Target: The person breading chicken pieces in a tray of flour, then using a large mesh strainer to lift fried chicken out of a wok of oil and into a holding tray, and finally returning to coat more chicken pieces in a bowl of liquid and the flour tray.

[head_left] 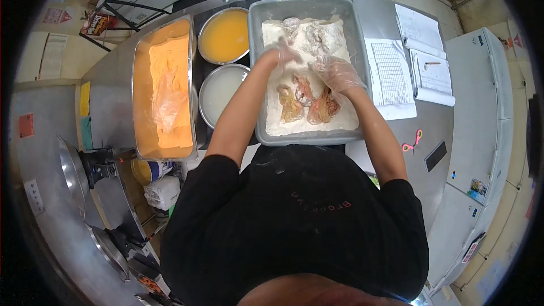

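Note:
A grey plastic tub (pixel 312 138) holding white flour (pixel 278 125) stands before me. My left hand (pixel 285 56), in a clear plastic glove, is blurred over the flour, just below a floured meat piece (pixel 291 27). My right hand (pixel 335 72), gloved too, is palm down at the tub's right side, fingers bent at the lower edge of a large floured piece (pixel 321 38); whether it grips this is hidden. Nearer me lie several barely coated raw meat pieces (pixel 304 89). Left of the tub are a bowl of yellow liquid (pixel 224 36) and a bowl of cloudy liquid (pixel 221 93).
A steel pan (pixel 194 136) of orange powder (pixel 170 55) with a clear plastic bag (pixel 166 106) stands at left. On the right lie paper sheets (pixel 389 72), an open notebook (pixel 433 74), pink-handled scissors (pixel 412 141) and a phone (pixel 435 156). Woks (pixel 70 170) sit at lower left.

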A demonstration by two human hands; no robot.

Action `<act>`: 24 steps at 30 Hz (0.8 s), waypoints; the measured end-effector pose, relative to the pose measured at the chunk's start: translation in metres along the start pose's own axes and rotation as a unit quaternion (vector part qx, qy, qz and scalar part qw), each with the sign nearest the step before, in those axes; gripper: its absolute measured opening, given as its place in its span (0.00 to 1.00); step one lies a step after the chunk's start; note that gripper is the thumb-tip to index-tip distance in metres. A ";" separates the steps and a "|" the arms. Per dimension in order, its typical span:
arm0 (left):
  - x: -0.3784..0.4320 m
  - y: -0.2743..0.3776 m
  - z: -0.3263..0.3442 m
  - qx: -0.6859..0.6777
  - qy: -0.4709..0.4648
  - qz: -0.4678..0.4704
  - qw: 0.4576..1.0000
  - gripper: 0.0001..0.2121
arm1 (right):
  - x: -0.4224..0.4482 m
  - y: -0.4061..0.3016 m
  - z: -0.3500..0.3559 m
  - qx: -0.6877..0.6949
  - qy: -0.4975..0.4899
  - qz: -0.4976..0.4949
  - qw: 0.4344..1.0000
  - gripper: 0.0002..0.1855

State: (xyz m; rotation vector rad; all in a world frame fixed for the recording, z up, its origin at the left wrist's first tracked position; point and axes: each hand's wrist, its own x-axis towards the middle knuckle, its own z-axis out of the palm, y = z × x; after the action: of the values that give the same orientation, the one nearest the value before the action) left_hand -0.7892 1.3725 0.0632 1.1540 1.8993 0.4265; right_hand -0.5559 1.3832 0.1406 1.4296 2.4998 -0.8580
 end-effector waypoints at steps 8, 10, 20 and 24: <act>0.070 0.039 0.030 0.039 0.195 -0.175 0.964 0.37 | -0.024 0.008 0.002 -0.023 0.072 -0.041 0.996 0.30; 0.091 0.007 0.046 0.110 0.273 -0.129 0.947 0.36 | -0.020 0.015 0.011 -0.021 0.093 -0.052 0.994 0.30; 0.026 0.008 0.017 0.012 0.300 0.021 0.954 0.32 | -0.030 0.016 -0.004 0.068 0.067 0.064 0.993 0.36; -0.015 0.038 -0.010 0.146 0.197 0.059 0.968 0.22 | -0.036 0.010 -0.021 0.091 0.034 0.065 0.993 0.36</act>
State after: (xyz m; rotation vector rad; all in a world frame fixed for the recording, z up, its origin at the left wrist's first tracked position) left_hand -0.7731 1.3806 0.1015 1.4652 2.3019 0.4799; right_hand -0.5251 1.3709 0.1676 1.6843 2.3966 -1.0518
